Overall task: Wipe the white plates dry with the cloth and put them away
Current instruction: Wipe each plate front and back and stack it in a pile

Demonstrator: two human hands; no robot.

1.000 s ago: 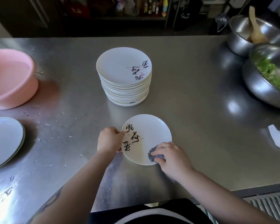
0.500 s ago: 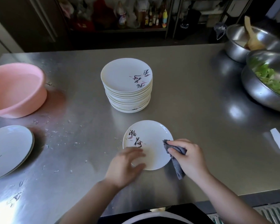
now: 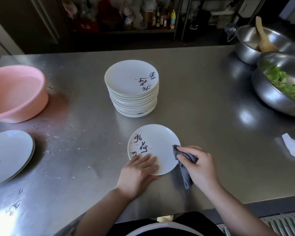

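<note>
Left hand (image 3: 140, 172) is lying flat, fingers straight, pressing the near-left edge of the white plate (image 3: 158, 147); right hand (image 3: 200, 165) is gripping the grey cloth (image 3: 186, 169) at its right rim. The worktop (image 3: 203, 120) is showing bare steel between plate, plate stack (image 3: 132, 87) beyond, and the near edge.

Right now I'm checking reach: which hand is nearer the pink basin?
Left. The left hand rests on the plate, on the side toward the pink basin; the right hand is farther away, holding the cloth.
</note>
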